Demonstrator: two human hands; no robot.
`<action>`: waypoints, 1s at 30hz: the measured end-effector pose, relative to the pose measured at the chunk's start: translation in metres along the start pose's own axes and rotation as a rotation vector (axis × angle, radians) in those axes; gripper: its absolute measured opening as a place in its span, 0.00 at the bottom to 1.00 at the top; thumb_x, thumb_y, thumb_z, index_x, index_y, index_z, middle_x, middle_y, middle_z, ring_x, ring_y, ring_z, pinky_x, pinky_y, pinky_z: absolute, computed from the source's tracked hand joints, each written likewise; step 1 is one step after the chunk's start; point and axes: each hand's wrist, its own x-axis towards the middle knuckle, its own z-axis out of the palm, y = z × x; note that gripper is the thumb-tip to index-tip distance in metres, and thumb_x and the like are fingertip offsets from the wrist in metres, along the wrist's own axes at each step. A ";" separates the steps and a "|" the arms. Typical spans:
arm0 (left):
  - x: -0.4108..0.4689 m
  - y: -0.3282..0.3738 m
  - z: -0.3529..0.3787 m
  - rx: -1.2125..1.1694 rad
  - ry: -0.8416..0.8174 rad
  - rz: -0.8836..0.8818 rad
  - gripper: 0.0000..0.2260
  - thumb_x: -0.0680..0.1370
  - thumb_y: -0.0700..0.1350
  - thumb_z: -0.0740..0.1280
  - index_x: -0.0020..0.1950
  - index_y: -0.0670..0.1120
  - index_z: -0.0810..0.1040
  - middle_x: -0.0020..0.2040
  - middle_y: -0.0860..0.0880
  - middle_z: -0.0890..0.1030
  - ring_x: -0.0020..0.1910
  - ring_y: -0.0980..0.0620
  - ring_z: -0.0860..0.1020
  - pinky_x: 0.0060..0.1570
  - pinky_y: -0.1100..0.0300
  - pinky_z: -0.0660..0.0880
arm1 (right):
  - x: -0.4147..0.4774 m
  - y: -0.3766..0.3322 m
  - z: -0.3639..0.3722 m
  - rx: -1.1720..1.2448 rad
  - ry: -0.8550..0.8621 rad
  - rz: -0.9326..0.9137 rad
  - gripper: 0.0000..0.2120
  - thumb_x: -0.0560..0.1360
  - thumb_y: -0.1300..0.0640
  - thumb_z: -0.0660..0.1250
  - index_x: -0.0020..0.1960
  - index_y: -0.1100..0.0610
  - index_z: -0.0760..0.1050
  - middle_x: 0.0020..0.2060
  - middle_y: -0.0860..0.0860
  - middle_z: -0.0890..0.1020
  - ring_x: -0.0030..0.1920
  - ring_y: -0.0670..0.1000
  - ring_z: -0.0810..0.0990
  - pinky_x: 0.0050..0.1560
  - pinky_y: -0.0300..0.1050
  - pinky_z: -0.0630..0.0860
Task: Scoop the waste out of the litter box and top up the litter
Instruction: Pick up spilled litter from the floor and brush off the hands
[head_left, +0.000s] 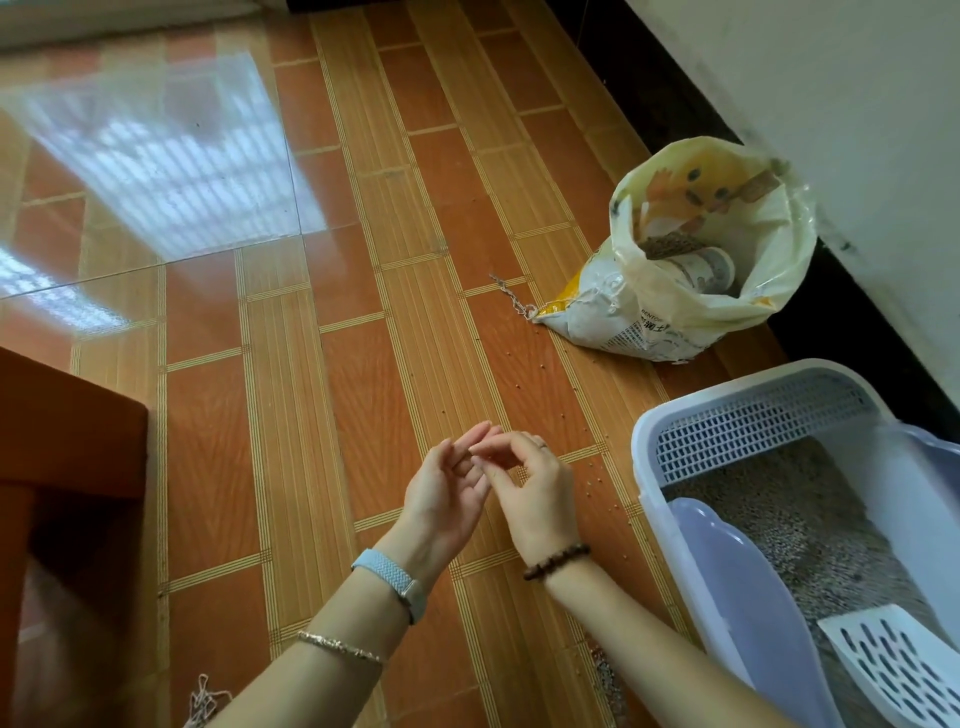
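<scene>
**Head view: hands meeting over the tiles, litter box at lower right**

I am watching both hands hovering low in the centre of the frame, above the orange tiled floor (337, 415) and touching neither box nor bag.

- The left hand (444, 499) is lying palm-up and loosely open, with its fingers nearly straight and pointing toward the top of the frame. It is gripping nothing.
- The right hand (537, 493) is arching over from the right with its fingers bent. Its fingertips are resting against the left hand's fingers. I cannot tell whether something small is being pinched there.
- A pale watch band (400, 582) is showing on the left wrist, and a dark bead bracelet (556, 560) on the right.

The litter box (647, 467), white and lavender, is sitting at the lower right edge, just right of the right forearm. Grey litter (795, 525) is covering its bottom. A white slotted scoop (893, 667) is lying on that litter in the bottom right corner, apart from both hands.

The litter bag (623, 312) is standing open at upper right, above the box and against the dark base of the white wall (857, 130). A cup (709, 267) is lying on its side inside the bag. Loose grains (592, 486) are lying scattered on the tiles between the hands and the box. A brown wooden piece of furniture (67, 441) is filling the left edge.
</scene>
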 end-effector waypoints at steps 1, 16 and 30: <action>0.000 0.001 -0.001 0.005 0.021 0.020 0.19 0.84 0.44 0.50 0.61 0.33 0.75 0.54 0.36 0.81 0.55 0.44 0.80 0.54 0.56 0.77 | 0.004 0.001 0.000 0.006 0.002 0.006 0.09 0.68 0.63 0.74 0.43 0.52 0.80 0.41 0.40 0.80 0.44 0.43 0.79 0.47 0.32 0.75; 0.000 0.033 -0.025 -0.049 0.069 0.109 0.18 0.83 0.42 0.50 0.60 0.33 0.75 0.57 0.36 0.81 0.57 0.43 0.80 0.57 0.53 0.77 | 0.086 0.053 0.012 -0.208 0.083 0.198 0.08 0.70 0.63 0.73 0.46 0.53 0.77 0.41 0.46 0.78 0.41 0.45 0.76 0.45 0.37 0.73; 0.006 0.030 -0.020 -0.043 0.049 0.099 0.19 0.83 0.43 0.50 0.62 0.33 0.74 0.57 0.36 0.80 0.58 0.43 0.80 0.58 0.53 0.77 | 0.094 0.059 0.019 -0.233 0.087 0.206 0.06 0.71 0.63 0.71 0.44 0.53 0.78 0.38 0.46 0.79 0.45 0.49 0.77 0.44 0.27 0.69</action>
